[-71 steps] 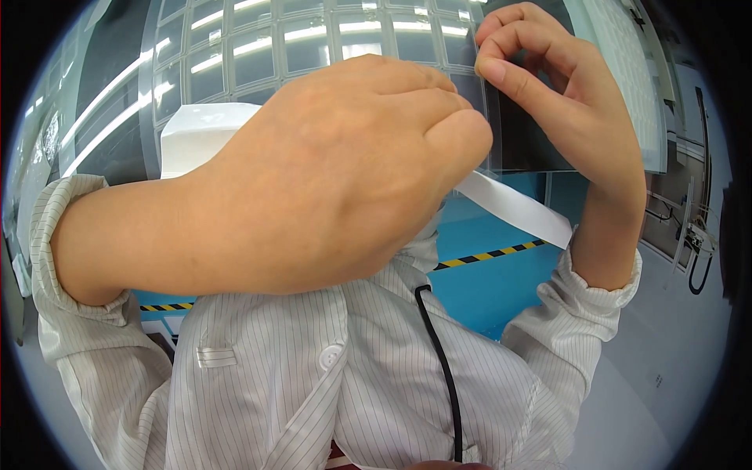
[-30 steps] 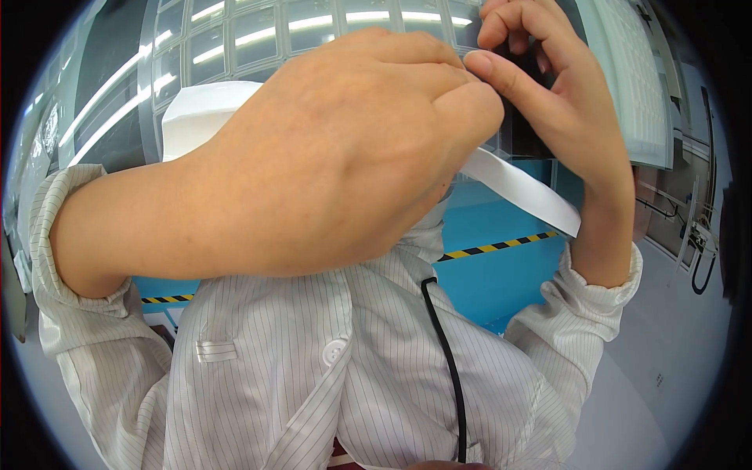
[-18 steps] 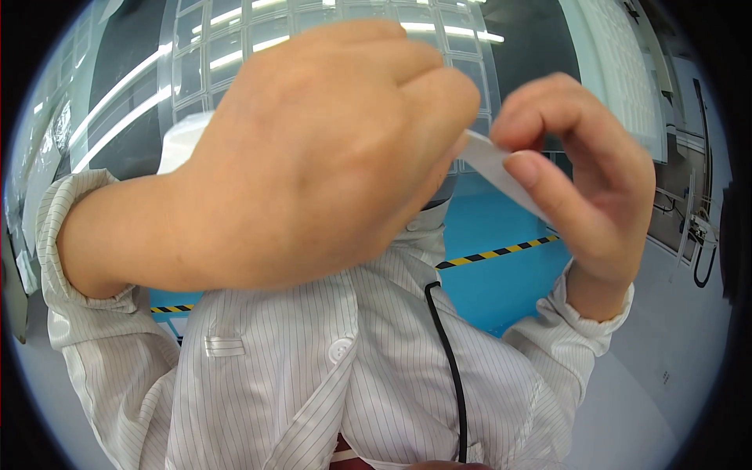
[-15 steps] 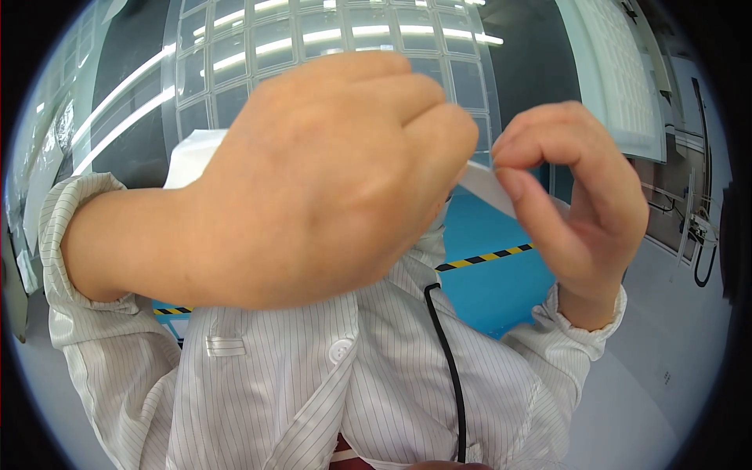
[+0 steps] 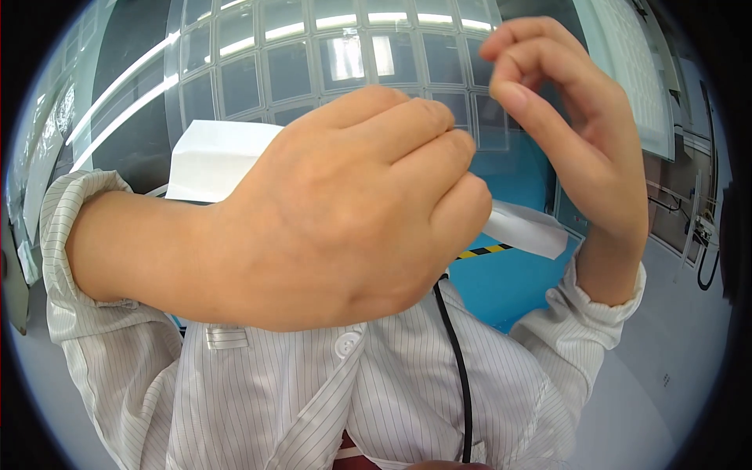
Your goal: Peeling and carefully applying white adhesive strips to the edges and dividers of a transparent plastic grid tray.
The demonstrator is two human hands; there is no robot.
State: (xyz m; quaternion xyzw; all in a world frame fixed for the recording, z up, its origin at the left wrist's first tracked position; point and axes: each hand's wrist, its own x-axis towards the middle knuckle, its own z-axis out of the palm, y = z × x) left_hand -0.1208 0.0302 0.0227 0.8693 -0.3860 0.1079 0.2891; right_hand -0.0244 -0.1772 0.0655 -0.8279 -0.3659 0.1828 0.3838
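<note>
Near the middle of the view my left hand (image 5: 345,211) is closed in a fist, its back toward me. White paper (image 5: 215,160) sticks out from behind it on the wrist side, and a white strip (image 5: 529,229) shows past its knuckles. The fist hides whether these are one piece. Higher up on the right is my right hand (image 5: 580,133), apart from the left, its thumb and index finger pressed together in a pinch. What the pinch holds, if anything, I cannot make out.
Beyond my hands lies a clear plastic tray sheet (image 5: 290,66) with rows of rectangular pockets, reflecting ceiling lights. Stacked translucent sheets (image 5: 627,78) stand at the far right. A black cable (image 5: 454,352) hangs down my striped coat. Yellow-black tape (image 5: 484,251) crosses a blue surface below.
My right hand has moved up and away from the white strip, whose free end now shows. My left fist has shifted slightly down and right, exposing more of the white paper.
</note>
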